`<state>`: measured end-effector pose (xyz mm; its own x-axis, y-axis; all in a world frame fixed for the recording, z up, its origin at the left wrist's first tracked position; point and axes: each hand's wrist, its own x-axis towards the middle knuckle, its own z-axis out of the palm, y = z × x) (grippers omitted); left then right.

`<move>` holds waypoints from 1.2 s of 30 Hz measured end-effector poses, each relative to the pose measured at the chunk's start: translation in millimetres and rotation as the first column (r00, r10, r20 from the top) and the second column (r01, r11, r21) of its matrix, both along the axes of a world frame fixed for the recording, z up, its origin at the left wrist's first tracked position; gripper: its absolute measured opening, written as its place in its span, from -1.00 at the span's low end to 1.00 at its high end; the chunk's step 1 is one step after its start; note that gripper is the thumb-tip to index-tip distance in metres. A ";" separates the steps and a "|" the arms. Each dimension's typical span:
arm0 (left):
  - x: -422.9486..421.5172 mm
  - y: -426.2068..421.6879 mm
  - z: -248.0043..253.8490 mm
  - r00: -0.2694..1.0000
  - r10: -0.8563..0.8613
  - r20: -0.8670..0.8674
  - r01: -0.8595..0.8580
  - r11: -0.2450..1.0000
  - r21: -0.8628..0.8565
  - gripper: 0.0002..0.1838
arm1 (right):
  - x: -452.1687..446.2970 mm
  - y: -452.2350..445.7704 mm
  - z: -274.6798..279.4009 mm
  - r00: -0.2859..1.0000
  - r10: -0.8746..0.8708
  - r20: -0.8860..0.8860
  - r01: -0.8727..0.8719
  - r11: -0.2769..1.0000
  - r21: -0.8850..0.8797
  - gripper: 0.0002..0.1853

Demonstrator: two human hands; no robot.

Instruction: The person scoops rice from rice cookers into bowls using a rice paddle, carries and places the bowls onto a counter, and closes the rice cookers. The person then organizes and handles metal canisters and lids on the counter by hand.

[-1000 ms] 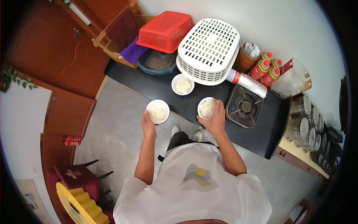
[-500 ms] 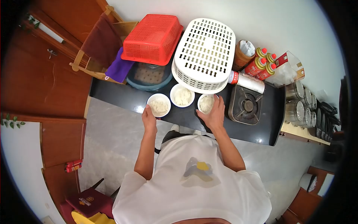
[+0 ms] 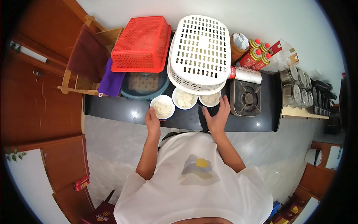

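Three white bowls of what looks like cooked rice stand in a row near the counter's front edge. My left hand (image 3: 152, 121) is closed on the near-left side of the left bowl (image 3: 173, 108), thumb at its rim and the other fingers mostly hidden. Close beside it is the middle bowl (image 3: 185, 108), which neither hand touches. The right bowl (image 3: 201, 103) sits right of the middle one, partly under the white basket's overhang. My right hand (image 3: 218, 117) is just in front of it, thumb and fingers spread, holding nothing.
Behind the bowls are an upturned white basket (image 3: 203, 48), a red basket (image 3: 140, 44) and a blue-grey basin (image 3: 145, 89). A portable gas stove (image 3: 246, 98) stands right of my right hand, with a plastic-wrapped roll (image 3: 248, 74) and gas canisters (image 3: 250, 58) behind.
My right hand has let go of the right bowl and drawn slightly back. The left and right bowls now sit closer to the middle one. The camera view has shifted.
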<state>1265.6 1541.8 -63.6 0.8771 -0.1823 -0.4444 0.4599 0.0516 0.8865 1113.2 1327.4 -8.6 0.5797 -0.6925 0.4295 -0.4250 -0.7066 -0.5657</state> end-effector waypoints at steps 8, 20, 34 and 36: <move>3.2 4.9 9.7 0.999 -0.040 -0.036 0.041 0.999 0.011 -0.50 | 12.0 33.0 -7.7 0.886 0.448 0.121 -0.462 0.875 0.142 -0.84; -31.7 20.0 6.0 0.972 -0.187 -0.141 0.190 0.982 0.011 -0.61 | 17.5 29.3 -16.0 0.962 0.264 0.075 -0.273 0.945 0.178 -0.74; -48.2 -40.2 23.4 0.815 -0.563 -0.138 0.558 0.826 -0.080 -0.66 | -11.1 17.0 -22.4 0.990 -0.083 -0.115 0.104 0.977 0.187 -0.38; -49.0 -46.1 25.1 0.770 -0.618 -0.160 0.616 0.785 -0.069 -0.65 | -16.1 19.1 -23.6 0.990 -0.082 -0.118 0.102 0.978 0.179 -0.35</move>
